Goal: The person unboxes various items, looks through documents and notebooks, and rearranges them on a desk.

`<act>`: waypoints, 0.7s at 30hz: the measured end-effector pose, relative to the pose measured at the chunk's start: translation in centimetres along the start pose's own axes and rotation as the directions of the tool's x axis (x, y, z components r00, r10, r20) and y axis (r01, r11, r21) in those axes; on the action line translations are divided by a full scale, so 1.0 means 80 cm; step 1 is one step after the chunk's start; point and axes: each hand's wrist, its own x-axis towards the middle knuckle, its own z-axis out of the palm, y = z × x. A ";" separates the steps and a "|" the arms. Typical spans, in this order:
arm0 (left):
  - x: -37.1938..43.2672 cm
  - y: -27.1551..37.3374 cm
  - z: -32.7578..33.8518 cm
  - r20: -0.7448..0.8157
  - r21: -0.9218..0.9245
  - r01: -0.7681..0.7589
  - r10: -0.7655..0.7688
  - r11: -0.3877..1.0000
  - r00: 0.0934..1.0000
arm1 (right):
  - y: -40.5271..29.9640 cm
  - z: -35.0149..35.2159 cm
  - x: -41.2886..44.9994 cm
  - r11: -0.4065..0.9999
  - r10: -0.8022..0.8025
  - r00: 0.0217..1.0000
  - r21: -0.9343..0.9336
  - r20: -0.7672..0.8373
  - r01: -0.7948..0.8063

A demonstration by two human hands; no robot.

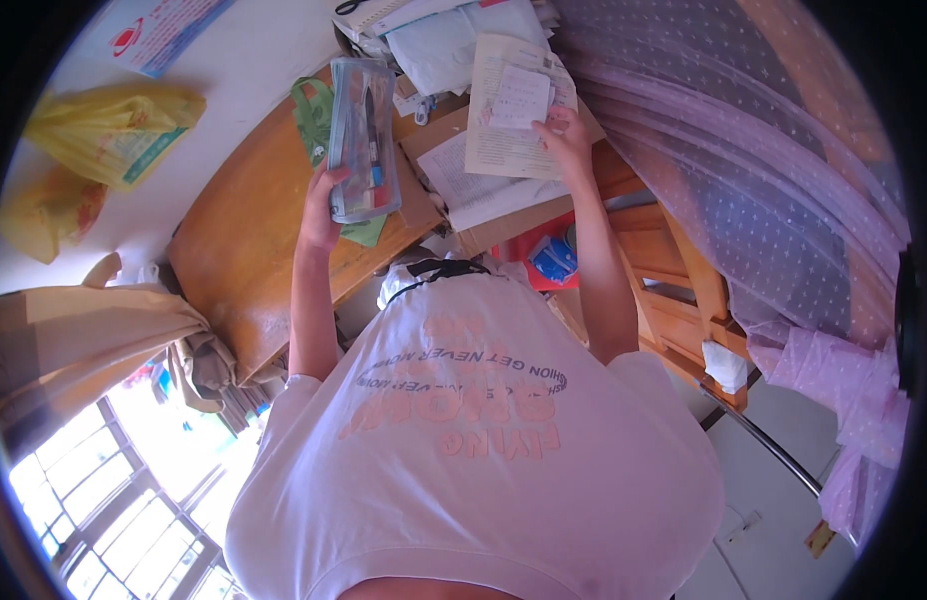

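In my left hand (323, 206) is a clear zippered pencil case (358, 142), gripped by its near left side. Through its plastic I see a pen (372, 135) and a few other items. A green strap or bag (312, 112) lies partly behind the case. My right hand (568, 139) pinches the lower right corner of a small white note paper (520, 97) with handwriting. Beneath that note is a cream printed sheet (501, 154); whether my fingers hold it too, I cannot tell. White printed sheets (478, 199) rest below on cardboard (501, 225).
A wooden desk (246, 202) spans the left, with plastic packets and papers (463, 45) piled at its back. Pink netting (696, 127) hangs on the right above a wooden chair or bed frame (651, 247). A blue packet (555, 260) sits on a red surface (516, 251).
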 end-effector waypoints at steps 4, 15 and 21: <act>-0.014 -0.003 -0.018 -0.060 -0.035 0.005 -0.007 0.999 0.998 | -0.007 0.004 0.033 0.917 -0.014 0.999 -0.399 0.034 0.026; -0.028 -0.007 -0.031 -0.141 -0.028 -0.038 0.033 0.999 0.989 | 0.003 -0.011 0.215 0.918 -0.110 0.981 -0.363 0.160 0.162; -0.045 -0.009 -0.040 -0.173 -0.042 -0.038 0.031 0.998 0.984 | -0.013 -0.013 0.225 0.871 0.008 0.951 -0.470 0.308 0.144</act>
